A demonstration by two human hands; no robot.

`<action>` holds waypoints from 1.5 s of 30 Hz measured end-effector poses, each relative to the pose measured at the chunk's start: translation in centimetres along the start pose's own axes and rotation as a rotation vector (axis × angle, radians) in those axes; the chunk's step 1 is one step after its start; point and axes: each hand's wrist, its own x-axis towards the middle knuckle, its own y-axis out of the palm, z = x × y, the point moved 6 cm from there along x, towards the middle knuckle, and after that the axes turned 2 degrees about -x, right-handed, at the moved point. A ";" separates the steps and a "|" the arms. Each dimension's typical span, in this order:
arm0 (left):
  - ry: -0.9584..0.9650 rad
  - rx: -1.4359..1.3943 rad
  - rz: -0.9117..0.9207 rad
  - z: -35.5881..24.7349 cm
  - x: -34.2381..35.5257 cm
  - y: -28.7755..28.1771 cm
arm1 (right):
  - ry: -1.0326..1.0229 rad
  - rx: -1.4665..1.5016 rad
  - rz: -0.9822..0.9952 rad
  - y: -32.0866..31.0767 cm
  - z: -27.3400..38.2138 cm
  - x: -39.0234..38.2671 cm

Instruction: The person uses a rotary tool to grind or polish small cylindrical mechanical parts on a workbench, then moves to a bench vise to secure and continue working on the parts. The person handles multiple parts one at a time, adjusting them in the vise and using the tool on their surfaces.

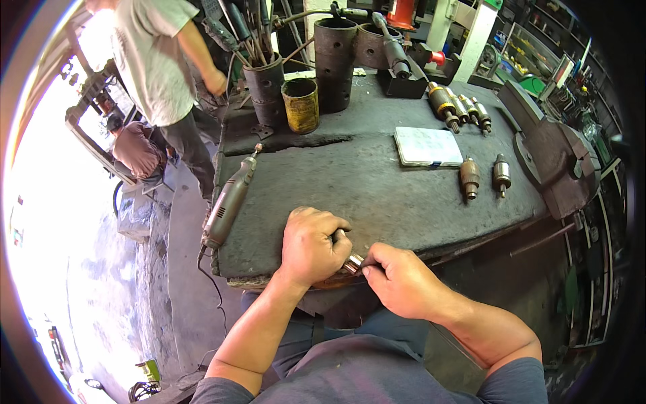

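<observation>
Above the bench's front edge, my left hand (311,246) is closed round a small metal shaft (352,263), whose bright, ridged end sticks out toward the right. My right hand (404,277) pinches at that end with thumb and forefinger. Something small and dark shows between those fingertips, too hidden to name. To the left of my hands lies a rotary grinder (231,203), its tip pointing away from me and its cord hanging off the bench. Two starter drive gears, one brownish (470,178) and one silvery (501,175), stand to the right.
A flat clear plastic case (428,146) lies on the dark workbench (303,182). Behind it are several motor armatures (444,106). A bench vise (555,151) fills the right end. Metal tubes with tools (264,91) and a yellow can (300,106) stand at the back; two people are at left.
</observation>
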 end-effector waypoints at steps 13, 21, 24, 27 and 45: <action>-0.006 0.014 0.007 -0.1 0.0 -0.5 | 0.030 0.204 0.016 0.4 -2.0 0.1; -0.011 -0.004 0.009 -0.1 0.0 -0.3 | 0.123 0.204 0.032 0.1 -2.1 -0.6; -0.016 0.020 0.018 -0.1 -0.1 -0.1 | 0.004 0.154 -0.015 0.4 -0.9 0.0; -0.008 0.000 -0.005 -0.2 0.0 -0.3 | -0.076 0.111 -0.030 0.1 0.3 -0.2; 0.029 0.001 -0.044 -0.3 0.0 -0.4 | -0.010 0.091 -0.010 0.0 -0.6 0.1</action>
